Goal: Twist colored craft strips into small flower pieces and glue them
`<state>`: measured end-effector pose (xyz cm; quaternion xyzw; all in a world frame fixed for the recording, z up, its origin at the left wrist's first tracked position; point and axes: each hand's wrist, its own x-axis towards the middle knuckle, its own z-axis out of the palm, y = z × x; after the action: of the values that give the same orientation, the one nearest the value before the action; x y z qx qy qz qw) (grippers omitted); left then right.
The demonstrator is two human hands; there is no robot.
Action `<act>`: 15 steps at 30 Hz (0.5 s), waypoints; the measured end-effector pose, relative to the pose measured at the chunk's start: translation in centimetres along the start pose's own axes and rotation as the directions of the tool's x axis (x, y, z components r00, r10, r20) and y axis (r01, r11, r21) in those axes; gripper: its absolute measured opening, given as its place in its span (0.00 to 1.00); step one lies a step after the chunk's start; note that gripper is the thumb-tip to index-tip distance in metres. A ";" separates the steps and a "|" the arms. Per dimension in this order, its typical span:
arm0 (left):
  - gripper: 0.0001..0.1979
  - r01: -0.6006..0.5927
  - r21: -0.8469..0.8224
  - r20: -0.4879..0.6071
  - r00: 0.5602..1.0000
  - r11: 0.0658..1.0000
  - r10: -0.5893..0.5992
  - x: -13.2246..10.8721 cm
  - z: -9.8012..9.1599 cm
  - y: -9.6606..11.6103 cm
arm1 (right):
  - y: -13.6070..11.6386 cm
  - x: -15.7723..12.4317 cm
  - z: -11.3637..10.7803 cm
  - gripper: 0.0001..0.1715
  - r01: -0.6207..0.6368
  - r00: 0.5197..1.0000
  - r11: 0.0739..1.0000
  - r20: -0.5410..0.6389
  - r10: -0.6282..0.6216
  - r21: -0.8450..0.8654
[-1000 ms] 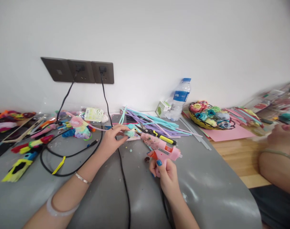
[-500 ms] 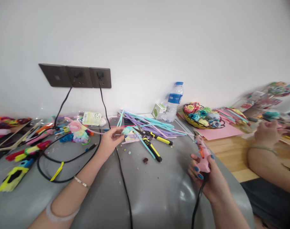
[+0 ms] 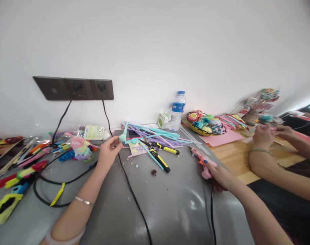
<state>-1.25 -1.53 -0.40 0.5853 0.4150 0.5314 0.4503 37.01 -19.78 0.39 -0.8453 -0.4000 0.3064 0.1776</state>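
**Head view.** I read the left hand (image 3: 107, 153) as closed in a pinch. Its thumb and fingertips grip the stem of a small teal flower (image 3: 123, 137), held just above the grey mat (image 3: 170, 211) toward its back edge, beside the bundle of coloured strips (image 3: 157, 133).

The right hand (image 3: 219, 175) lies near the mat's right edge, fingers curled loosely round the grip of the pink glue gun (image 3: 201, 159). The gun rests on the mat with its nozzle toward the back edge, and the gun's lead (image 3: 211, 211) runs to the front edge. The cutters (image 3: 158, 158) lie between the two hands. A black cord (image 3: 129, 183) from the wall sockets (image 3: 73, 89) crosses the mat beside the left wrist. A co-worker's hands (image 3: 263, 136) work well apart, past the right edge.

In my judgement, good handling here means a light pinch low on the stem, so the petals keep their shape. The nozzle should be kept clear of the strips and both leads, with the gun's weight borne by the mat.
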 end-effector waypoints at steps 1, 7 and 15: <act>0.19 0.004 -0.003 -0.005 1.000 1.000 -0.004 0.0 0.0 0.0 | 0.0 -0.1 -0.3 0.40 -0.052 0.998 0.995 0.026 0.055 -0.080; 0.18 0.001 -0.010 0.025 1.000 1.000 0.000 -0.1 0.2 0.4 | -4.3 -2.7 -1.6 0.31 0.009 0.984 0.950 -0.167 -0.064 -0.313; 0.16 0.005 0.001 0.056 0.998 1.000 -0.005 0.0 0.1 0.2 | -19.9 1.1 8.0 0.08 0.639 0.761 0.765 -0.076 -0.644 -0.081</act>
<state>-1.19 -1.62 -0.17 0.5993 0.4038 0.5135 0.4628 20.95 -6.21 4.89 -0.6759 -0.6631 0.1746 0.2702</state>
